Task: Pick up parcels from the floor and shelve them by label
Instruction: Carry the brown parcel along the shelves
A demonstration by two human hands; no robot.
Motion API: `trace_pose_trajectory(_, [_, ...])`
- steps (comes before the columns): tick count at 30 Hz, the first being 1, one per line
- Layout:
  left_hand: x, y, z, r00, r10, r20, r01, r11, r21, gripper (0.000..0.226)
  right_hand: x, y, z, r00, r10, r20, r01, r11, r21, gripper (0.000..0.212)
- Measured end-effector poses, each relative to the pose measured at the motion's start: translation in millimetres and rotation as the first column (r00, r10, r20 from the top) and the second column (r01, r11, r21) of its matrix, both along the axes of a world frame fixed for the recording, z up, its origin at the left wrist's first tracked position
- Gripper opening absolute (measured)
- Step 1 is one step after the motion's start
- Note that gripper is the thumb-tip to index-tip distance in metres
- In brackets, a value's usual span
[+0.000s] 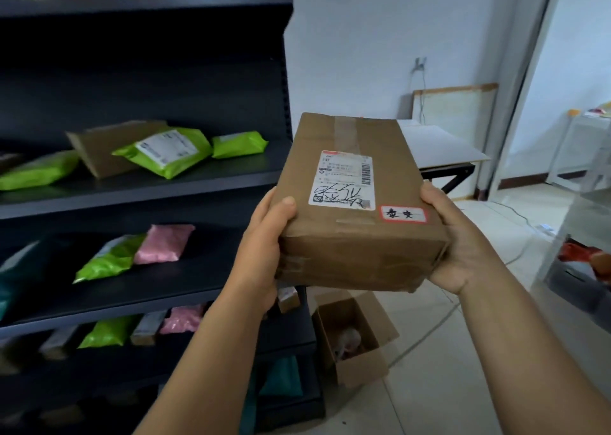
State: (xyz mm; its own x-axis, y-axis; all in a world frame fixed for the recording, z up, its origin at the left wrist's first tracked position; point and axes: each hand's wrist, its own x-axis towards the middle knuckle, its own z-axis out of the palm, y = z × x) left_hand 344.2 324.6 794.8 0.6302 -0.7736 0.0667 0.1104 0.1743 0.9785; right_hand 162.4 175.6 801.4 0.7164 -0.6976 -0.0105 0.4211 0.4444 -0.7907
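I hold a brown cardboard parcel point(357, 256) level in front of me, at chest height, to the right of the dark shelving unit point(165, 199). My left hand point(264, 246) grips its near left corner, thumb on top. My right hand point(463, 246) cups its near right corner from the side and below. On the parcel's top face are a white shipping label point(344, 180) with black handwriting and a small red-bordered sticker point(402, 214) bearing two handwritten characters. Clear tape runs across the top.
The shelves carry green point(165, 151) and pink point(163, 244) mailer bags and a flat cardboard parcel point(99, 150). An open cardboard box point(353, 338) stands on the tiled floor below the parcel. A white table point(439, 146) lies behind, with cables on the floor to the right.
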Motion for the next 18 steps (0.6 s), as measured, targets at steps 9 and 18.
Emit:
trace_pose_trajectory(9, [47, 113, 29, 0.973, 0.226, 0.036, -0.217, 0.961, -0.173, 0.082, 75, 88, 43, 0.979, 0.177, 0.105, -0.166, 0.981, -0.105, 0.049])
trace_pose_trajectory(18, [85, 216, 45, 0.862, 0.505, 0.055, -0.478, 0.843, -0.247, 0.079, 165, 162, 64, 0.903, 0.419, 0.096, -0.406, 0.904, -0.134, 0.059])
